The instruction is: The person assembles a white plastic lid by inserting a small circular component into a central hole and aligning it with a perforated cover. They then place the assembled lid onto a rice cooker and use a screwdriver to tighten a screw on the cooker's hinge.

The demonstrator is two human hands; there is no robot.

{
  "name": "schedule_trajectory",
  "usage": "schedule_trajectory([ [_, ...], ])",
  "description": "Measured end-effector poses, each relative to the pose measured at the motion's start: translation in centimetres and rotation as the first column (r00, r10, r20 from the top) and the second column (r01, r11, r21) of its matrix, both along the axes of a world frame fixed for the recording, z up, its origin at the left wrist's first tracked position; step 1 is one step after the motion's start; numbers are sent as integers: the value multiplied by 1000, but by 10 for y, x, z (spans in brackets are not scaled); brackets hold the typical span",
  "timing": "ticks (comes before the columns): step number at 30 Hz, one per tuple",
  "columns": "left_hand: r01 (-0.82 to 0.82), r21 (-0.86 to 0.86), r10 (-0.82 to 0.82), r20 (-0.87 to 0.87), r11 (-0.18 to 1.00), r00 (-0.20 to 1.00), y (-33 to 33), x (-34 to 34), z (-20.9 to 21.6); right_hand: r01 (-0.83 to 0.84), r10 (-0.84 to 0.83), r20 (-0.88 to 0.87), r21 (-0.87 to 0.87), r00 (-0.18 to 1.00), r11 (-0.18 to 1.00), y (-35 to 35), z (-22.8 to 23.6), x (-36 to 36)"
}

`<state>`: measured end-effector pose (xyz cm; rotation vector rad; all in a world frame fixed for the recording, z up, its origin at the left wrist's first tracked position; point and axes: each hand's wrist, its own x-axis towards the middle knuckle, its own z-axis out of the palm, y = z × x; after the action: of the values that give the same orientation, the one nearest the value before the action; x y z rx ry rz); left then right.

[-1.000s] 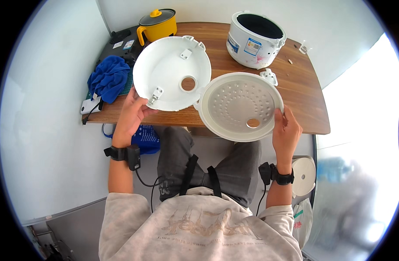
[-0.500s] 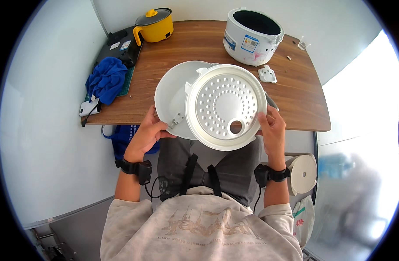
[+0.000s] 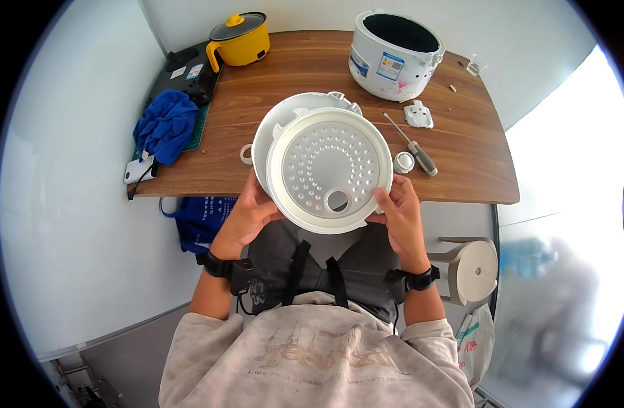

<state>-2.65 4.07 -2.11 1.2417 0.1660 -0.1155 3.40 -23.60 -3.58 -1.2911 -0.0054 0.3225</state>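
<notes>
A round white inner lid plate (image 3: 336, 160) with rings of dimples and one larger hole is in my right hand (image 3: 402, 212), gripped at its lower right rim. Behind it, mostly covered, is a white lid shell (image 3: 263, 144) that my left hand (image 3: 247, 214) grips at the lower left edge. The plate overlaps the shell, whose rim shows at the left and top; whether they are joined I cannot tell. Both are held above my lap at the table's front edge. Right of them lie a screwdriver (image 3: 421, 156) and a small white round cap (image 3: 404, 162).
On the wooden table (image 3: 305, 64) stand a white rice cooker body (image 3: 387, 75) and a yellow pot (image 3: 247, 44). A white plastic bracket (image 3: 419, 115) and white ring (image 3: 246, 154) lie nearer. Blue cloth (image 3: 166, 122) is at left; a stool (image 3: 477, 272) stands right.
The plate has moved left over the shell, and the shell slightly right, so they overlap more. My hands are closer together. The screwdriver, cap and ring have come into sight.
</notes>
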Motion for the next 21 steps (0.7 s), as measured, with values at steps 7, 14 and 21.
schedule_trajectory([
  [7, -11, -73, 8, -37, 997, 999, 5, 0, -4, -82, 84, -41, 31, 996, 996, -3, -5, 1],
  [14, -53, -170, 42, -69, 984, 997, 7, 5, -12, -82, 89, -51, 123, 995, 989, -3, -7, 3],
  [21, -38, -197, 30, -42, 980, 999, 3, 12, -19, 2, 11, -124, 105, 992, 994, -9, -15, 5],
])
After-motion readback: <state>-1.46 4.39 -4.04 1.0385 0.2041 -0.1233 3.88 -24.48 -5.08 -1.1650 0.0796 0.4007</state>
